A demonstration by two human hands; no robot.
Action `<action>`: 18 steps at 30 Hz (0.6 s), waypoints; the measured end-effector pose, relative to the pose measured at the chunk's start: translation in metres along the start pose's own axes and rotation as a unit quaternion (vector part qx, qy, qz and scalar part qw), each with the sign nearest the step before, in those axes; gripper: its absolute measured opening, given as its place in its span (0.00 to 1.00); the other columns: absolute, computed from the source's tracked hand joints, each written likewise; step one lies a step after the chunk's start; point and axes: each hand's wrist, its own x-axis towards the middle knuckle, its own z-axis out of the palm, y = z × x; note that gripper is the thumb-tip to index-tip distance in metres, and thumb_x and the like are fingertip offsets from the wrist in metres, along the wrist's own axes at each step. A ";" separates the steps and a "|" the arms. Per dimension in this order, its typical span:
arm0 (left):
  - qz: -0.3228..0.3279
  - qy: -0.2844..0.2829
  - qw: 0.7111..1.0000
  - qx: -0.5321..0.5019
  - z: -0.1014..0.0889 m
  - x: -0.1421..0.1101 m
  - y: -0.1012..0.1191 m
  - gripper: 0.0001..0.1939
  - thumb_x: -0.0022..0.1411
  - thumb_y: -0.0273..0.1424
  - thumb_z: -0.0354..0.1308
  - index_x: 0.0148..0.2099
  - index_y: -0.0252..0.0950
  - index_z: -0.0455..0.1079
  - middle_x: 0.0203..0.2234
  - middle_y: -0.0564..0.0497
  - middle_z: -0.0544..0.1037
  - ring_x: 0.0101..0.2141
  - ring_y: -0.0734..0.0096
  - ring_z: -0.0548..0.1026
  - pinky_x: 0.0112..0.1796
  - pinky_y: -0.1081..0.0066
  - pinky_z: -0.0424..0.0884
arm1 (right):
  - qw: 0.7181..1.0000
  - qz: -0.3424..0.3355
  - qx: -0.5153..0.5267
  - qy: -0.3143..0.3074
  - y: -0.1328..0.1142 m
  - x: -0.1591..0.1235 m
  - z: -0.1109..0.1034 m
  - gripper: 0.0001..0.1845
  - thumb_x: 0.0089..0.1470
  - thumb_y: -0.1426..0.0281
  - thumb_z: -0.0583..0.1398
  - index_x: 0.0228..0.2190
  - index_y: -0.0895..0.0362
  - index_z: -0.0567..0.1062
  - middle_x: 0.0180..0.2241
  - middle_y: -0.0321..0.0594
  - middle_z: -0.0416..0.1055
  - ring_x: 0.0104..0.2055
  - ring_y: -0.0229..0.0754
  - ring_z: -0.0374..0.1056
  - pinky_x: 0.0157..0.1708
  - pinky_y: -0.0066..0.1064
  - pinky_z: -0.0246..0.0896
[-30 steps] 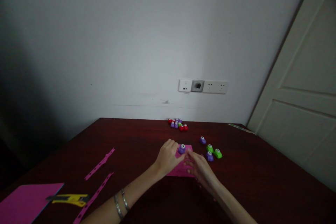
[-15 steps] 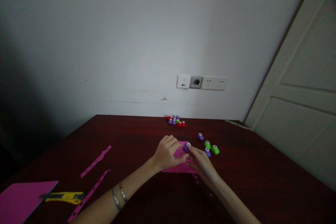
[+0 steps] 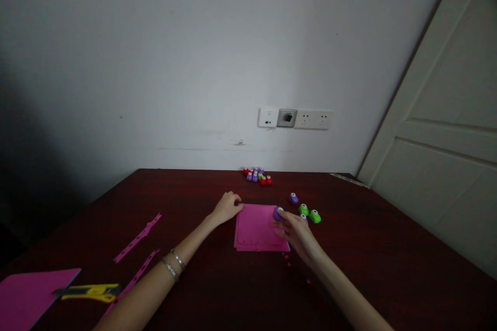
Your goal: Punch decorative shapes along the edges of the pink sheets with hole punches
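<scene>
A small purple craft punch (image 3: 277,213) with a white top is in my right hand (image 3: 298,232), pinched between thumb and fingers. It is over the right part of a stack of square pink paper (image 3: 258,225). My left hand (image 3: 226,208) rests at the paper's upper left corner, its thumb touching the edge and its fingers curved apart from the thumb. Beside my right hand are another purple punch (image 3: 293,198) and two green punches (image 3: 315,216). One more purple punch is partly hidden behind that hand.
Several red, purple and green punches (image 3: 263,180) stand near the wall. On the left lie two punched pink strips (image 3: 137,238), a yellow utility knife (image 3: 91,292) and a larger pink sheet (image 3: 29,295). Tiny pink scraps (image 3: 286,256) lie before the stack. A ruler-like strip (image 3: 349,180) is far right.
My left hand has moved left, off the middle of the paper to its upper left corner, uncovering the stack. The purple punch stays in my right hand. The view has shifted slightly.
</scene>
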 end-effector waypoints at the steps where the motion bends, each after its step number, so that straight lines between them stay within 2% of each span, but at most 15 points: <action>1: 0.003 -0.004 1.000 -0.007 0.002 0.001 -0.002 0.12 0.53 0.35 0.55 0.34 0.32 0.74 0.31 0.44 0.74 0.35 0.63 0.70 0.37 0.68 0.63 | 1.000 0.001 -0.004 -0.001 0.000 0.000 0.001 0.16 0.40 0.59 0.64 0.27 0.59 0.75 0.26 0.41 0.74 0.31 0.41 0.69 0.33 0.31 0.61; 8: 0.024 0.001 0.998 -0.056 0.005 0.001 -0.002 0.09 0.50 0.35 0.58 0.29 0.34 0.74 0.28 0.47 0.74 0.32 0.67 0.70 0.34 0.71 0.63 | 1.000 0.008 -0.022 -0.005 0.001 -0.001 0.001 0.15 0.41 0.59 0.63 0.27 0.58 0.75 0.27 0.41 0.73 0.33 0.41 0.68 0.33 0.31 0.59; 12: -0.003 -0.024 0.988 -0.150 0.004 0.002 0.004 0.08 0.47 0.33 0.60 0.29 0.32 0.72 0.25 0.50 0.73 0.28 0.71 0.69 0.30 0.74 0.63 | 0.999 0.011 -0.037 0.000 0.001 -0.002 0.001 0.16 0.40 0.58 0.63 0.27 0.58 0.75 0.28 0.41 0.73 0.33 0.41 0.68 0.34 0.31 0.59; 18: -0.087 -0.121 0.919 -0.366 -0.003 -0.001 0.018 0.14 0.49 0.34 0.59 0.37 0.31 0.66 0.21 0.54 0.72 0.17 0.80 0.65 0.19 0.78 0.60 | 0.999 0.004 -0.031 0.004 0.000 -0.002 0.003 0.16 0.38 0.58 0.64 0.27 0.58 0.75 0.28 0.40 0.73 0.34 0.41 0.68 0.34 0.31 0.59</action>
